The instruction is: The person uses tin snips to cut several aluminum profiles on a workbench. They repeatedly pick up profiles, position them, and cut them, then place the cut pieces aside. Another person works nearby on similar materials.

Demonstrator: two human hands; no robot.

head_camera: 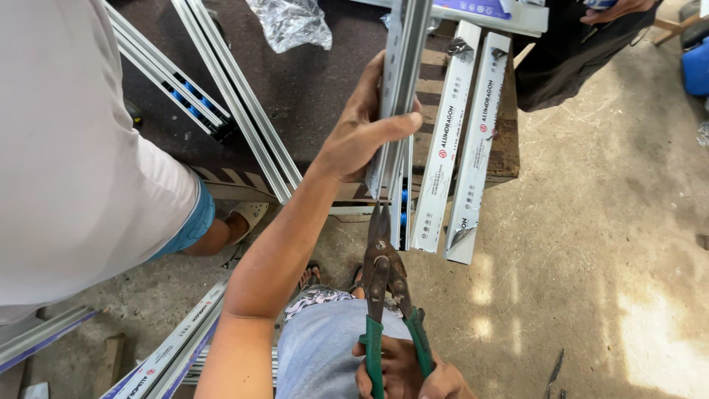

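Aluminium is what I have in hand: my left hand (365,129) is wrapped around a long silver aluminium profile (399,89), thumb across its near face and fingers curled behind it, holding it firmly. That profile runs almost straight away from me, its long axis top to bottom in the head view, with its cut lower end hanging just past the edge of the dark wooden workbench (310,96). My right hand (406,373) is closed around the green handles of a pair of tin snips (385,295), low in the view near my lap. The blades point up along the same axis, their tips right at the profile's lower end, nearly shut as far as I can tell; whether they bite metal I cannot tell. So the profile lies directly ahead of the snips, and the left hand is the nearer one to it, gripping above the end. Just beside it on the right lie two white-wrapped profiles (461,140), close and parallel, leaving little sideways room there. To the left another person in a white shirt (66,148) stands close, with more rails (221,81) slanting across the bench. Open concrete floor (605,222) spreads to the right.
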